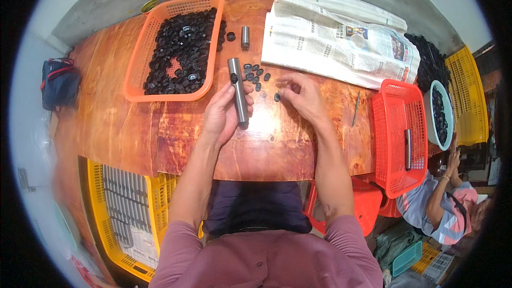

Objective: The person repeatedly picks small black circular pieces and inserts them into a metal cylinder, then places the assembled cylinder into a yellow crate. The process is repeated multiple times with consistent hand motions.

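A silver metal tube point(239, 96) with a dark lower end lies tilted in my left hand point(220, 114), whose fingers wrap round it. Against the tube's upper part sits a small black piece point(233, 78). My right hand point(304, 97) pinches a small black oval piece point(277, 97) between thumb and fingers, just above the table or touching it; I cannot tell which. Several loose black oval pieces point(257, 78) lie between the tube and my right hand. Farther back, a short metal cylinder point(245, 36) stands beside a black ring point(231, 36).
An orange basket point(133, 77) of black parts is at the left, folded newspapers point(320, 42) at the back right. A thin rod point(356, 109) lies near a red basket point(392, 180) holding one tube. Tubes fill a yellow crate point(96, 202) below. Another person's arm point(438, 202) shows at right.
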A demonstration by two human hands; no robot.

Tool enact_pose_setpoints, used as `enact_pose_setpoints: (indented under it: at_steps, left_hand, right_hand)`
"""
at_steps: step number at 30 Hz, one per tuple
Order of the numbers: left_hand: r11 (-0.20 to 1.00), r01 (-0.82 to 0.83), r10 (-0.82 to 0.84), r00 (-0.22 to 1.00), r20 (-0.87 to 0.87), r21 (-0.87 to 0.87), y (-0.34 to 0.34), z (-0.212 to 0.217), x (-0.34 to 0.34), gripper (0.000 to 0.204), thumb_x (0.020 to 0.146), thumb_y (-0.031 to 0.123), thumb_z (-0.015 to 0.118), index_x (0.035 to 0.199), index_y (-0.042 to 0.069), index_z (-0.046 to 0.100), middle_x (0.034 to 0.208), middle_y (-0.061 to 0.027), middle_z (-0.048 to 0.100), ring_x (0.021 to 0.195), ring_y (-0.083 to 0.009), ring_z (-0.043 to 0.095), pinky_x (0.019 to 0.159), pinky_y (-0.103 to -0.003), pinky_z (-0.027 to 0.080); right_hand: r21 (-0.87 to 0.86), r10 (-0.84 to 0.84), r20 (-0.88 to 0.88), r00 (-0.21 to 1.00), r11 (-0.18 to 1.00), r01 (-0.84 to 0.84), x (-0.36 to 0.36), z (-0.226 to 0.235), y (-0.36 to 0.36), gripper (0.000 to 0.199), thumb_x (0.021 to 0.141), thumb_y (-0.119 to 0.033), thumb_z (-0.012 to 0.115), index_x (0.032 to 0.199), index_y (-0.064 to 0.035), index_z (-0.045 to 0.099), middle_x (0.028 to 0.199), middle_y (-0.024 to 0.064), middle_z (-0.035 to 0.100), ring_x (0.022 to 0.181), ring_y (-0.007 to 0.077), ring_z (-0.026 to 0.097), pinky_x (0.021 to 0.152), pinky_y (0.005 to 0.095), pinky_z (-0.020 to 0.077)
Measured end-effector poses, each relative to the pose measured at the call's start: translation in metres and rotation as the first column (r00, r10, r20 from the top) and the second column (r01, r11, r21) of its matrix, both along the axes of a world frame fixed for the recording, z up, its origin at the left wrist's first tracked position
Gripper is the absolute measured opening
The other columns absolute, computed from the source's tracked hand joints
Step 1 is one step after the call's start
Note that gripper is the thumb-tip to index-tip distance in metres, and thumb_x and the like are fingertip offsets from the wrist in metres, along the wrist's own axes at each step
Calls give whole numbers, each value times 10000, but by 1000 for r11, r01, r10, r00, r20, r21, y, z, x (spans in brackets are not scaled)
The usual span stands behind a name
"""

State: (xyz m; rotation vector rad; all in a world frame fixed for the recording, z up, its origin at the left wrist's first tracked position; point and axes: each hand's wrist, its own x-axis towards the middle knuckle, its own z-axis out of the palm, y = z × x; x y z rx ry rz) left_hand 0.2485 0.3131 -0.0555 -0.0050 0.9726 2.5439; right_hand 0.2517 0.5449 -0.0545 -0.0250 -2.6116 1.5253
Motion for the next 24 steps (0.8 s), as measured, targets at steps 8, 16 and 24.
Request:
enact_pose_setpoints:
  at_steps: [8,16,24]
  left_hand:
    - [990,139,-140,989,40,36,0,-8,1,352,1042,147,546,1347,-13,474,1193,-236,636,993,-316,706,860,-431,625]
    - [987,162,-162,987,22,-9,-1,-10,-1,393,1046,172,556,1375,-14,448,1167,-184,643,996,-276,710,863,-398,622]
    - [983,182,-184,981,63,33,-2,-13,-3,359,1069,163,491,1388,5,452,1188,-200,648,1014,-315,710,868,-444,630]
  right_hand:
    - [271,175,50,983,945,-182,5,6,-3,277,767,-73,783,1024,-16,696,858,99,625,815,250,612,736,375,501]
    - [225,152,59,987,961,-161,8,6,-2,262,783,-56,792,1015,1,684,878,93,603,775,215,590,710,349,494]
    - [267,152,52,987,950,-161,4,7,-6,226,795,-60,781,984,3,674,884,104,610,787,229,605,728,354,502]
